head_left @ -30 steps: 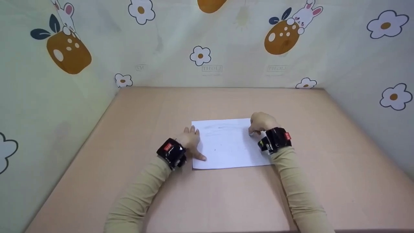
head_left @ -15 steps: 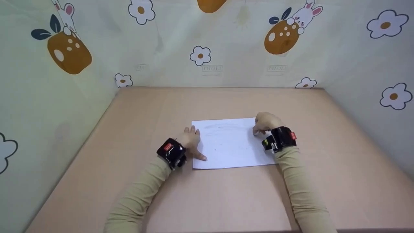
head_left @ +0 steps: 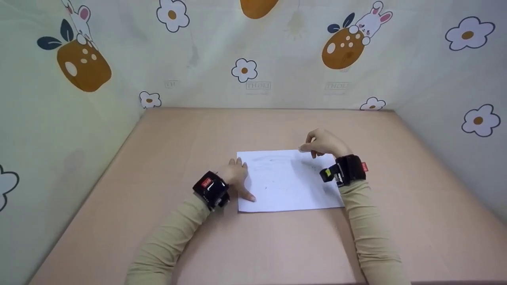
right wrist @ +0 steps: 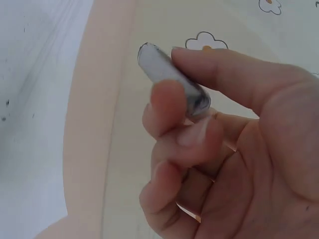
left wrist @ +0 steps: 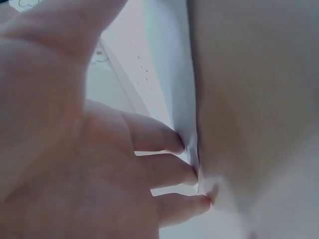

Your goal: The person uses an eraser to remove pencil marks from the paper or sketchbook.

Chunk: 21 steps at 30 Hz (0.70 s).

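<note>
A white sheet of paper (head_left: 283, 188) lies flat on the table, with faint grey smears near its far edge and a few dark specks. My left hand (head_left: 235, 176) rests on the sheet's left edge, fingers spread and fairly straight. Seen from the left wrist, the fingertips (left wrist: 192, 175) touch the paper's edge. Raised over the far right part of the sheet, my right hand (head_left: 324, 143) pinches a small eraser. That eraser (right wrist: 160, 65) is whitish with grey smudges, held between thumb and fingers in the right wrist view, apart from the paper.
The light brown table (head_left: 265, 245) extends around the paper on all sides. Behind it and at both sides hang pale sheets (head_left: 206, 51) printed with flowers, rabbits and orange fruit.
My right hand first slid right over the paper with the eraser, then lifted off and turned near the far edge. The left hand stays on the sheet. The view tilted slightly.
</note>
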Available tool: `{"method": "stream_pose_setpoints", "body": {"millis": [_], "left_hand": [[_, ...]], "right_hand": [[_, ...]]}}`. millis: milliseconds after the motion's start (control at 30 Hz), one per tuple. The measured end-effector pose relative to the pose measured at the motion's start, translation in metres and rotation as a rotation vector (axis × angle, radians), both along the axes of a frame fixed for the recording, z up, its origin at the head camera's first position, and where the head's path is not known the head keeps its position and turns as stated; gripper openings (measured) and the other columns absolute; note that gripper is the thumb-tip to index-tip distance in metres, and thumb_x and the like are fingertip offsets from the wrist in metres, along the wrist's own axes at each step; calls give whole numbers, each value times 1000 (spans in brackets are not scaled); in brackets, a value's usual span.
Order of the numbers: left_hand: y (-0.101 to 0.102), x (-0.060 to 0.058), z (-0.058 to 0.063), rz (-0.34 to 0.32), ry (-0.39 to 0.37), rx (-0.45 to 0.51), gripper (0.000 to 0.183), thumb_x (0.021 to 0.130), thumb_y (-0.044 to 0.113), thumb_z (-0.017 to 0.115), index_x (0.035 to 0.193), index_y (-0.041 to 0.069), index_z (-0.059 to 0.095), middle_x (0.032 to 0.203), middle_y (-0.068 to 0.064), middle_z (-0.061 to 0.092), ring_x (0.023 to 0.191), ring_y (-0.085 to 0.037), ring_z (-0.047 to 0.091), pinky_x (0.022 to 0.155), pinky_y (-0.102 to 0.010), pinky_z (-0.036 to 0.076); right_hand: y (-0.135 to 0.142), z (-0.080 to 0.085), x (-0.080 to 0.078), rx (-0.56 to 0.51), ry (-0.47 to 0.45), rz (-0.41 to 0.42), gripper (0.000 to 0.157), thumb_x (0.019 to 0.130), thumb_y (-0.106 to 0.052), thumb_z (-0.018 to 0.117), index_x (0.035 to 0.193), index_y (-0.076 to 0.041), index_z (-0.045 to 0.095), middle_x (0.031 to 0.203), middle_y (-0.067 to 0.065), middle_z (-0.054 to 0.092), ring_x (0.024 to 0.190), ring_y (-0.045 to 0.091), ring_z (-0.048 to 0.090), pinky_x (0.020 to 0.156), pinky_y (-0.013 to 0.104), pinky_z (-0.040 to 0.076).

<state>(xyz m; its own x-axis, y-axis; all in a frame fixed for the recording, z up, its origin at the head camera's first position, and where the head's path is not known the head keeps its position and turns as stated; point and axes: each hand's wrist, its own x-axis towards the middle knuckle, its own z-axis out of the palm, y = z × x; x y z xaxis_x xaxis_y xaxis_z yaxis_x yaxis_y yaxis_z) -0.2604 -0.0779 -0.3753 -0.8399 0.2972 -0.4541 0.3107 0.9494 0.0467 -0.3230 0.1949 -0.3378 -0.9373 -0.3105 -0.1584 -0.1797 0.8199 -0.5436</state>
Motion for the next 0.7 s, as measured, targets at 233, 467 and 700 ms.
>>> {"method": "stream_pose_setpoints", "body": {"millis": [233, 467, 700], "left_hand": [[10, 6, 4, -7, 13, -5, 119, 68, 66, 71, 149, -4, 18, 156, -27, 14, 146, -40, 16, 116, -57, 25], [1, -2, 2, -5, 69, 80, 118, 69, 62, 73, 148, -7, 20, 157, -26, 11, 146, -42, 12, 118, -56, 22], [-3, -5, -5, 24, 28, 93, 118, 71, 64, 71, 150, -4, 14, 159, -22, 5, 147, -42, 8, 119, -55, 18]], "right_hand": [[-31, -8, 5, -9, -51, 94, 20, 87, -23, 65, 83, -5, 59, 62, 1, 65, 54, 9, 56, 55, 20, 46], [-72, -20, 13, 52, 22, 273, 18, 90, -21, 64, 87, -3, 62, 62, 4, 65, 54, 9, 54, 53, 18, 43], [-102, -37, 22, 177, 168, 359, 14, 89, -20, 64, 87, -6, 63, 62, 0, 61, 55, 8, 52, 56, 19, 39]]}}
